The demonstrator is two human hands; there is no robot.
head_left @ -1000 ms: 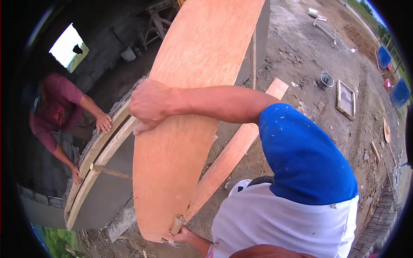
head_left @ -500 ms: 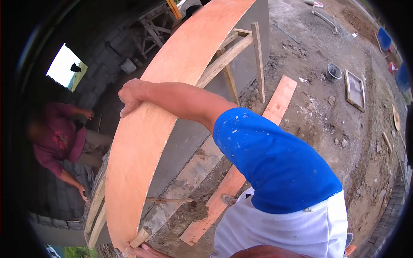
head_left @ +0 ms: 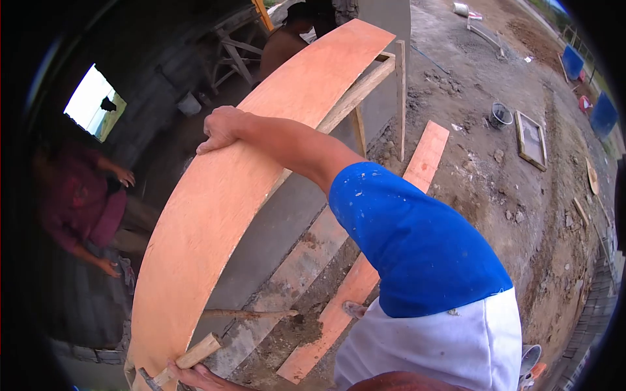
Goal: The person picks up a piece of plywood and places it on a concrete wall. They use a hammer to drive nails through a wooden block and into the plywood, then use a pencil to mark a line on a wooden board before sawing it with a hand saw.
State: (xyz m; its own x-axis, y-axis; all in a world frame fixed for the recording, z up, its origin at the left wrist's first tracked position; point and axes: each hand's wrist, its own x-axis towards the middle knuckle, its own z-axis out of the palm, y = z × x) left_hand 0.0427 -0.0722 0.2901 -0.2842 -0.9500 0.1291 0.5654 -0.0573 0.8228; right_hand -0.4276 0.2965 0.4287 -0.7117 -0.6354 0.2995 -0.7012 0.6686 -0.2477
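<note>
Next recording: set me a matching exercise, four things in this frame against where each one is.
Things:
1. right hand
2. left hand
3. orange plank
4. bucket

Places:
A. standing beside the wooden frame
B. on the upper edge of the bent plywood sheet
C. lying flat on the dirt
D. closed around a wooden-handled tool

Pairs: 1-B, 2-D, 3-C, 4-A.

A long, bowed orange plywood sheet [head_left: 215, 202] slants upward, a wooden-handled hammer [head_left: 192, 357] at its lower end.
</note>
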